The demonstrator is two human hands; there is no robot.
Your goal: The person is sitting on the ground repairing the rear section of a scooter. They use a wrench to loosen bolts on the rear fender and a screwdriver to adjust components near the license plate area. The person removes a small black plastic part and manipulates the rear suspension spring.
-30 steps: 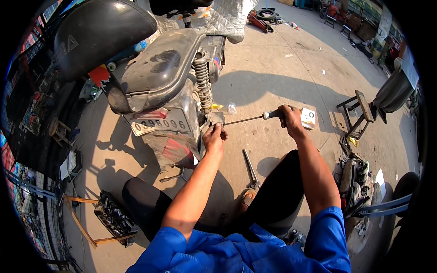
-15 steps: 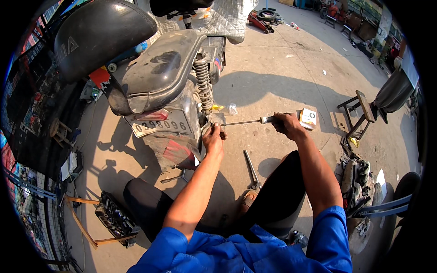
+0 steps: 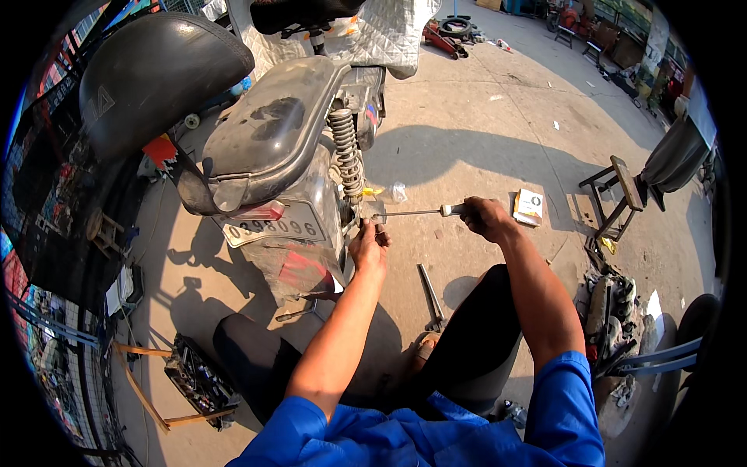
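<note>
A long-shafted screwdriver lies nearly level between my hands. My right hand is wrapped round its handle, out to the right of the scooter. At the other end my left hand is closed, its fingers curled close to the shaft's tip beside the scooter's rear; what they pinch, if anything, I cannot make out. The dusty scooter has its seat cover tipped up on the left. Its coil-spring shock absorber rises just above my left hand, and its licence plate sits to the left.
On the ground between my legs and the scooter lies a long metal tool. A small white-and-orange box rests beyond my right hand. At the lower left stands a tray of tools; a wooden stool is at the right.
The raised seat cover and the scooter sit slightly further left and lower in view. My left hand is a little lower, and my right hand has shifted slightly left with the screwdriver.
</note>
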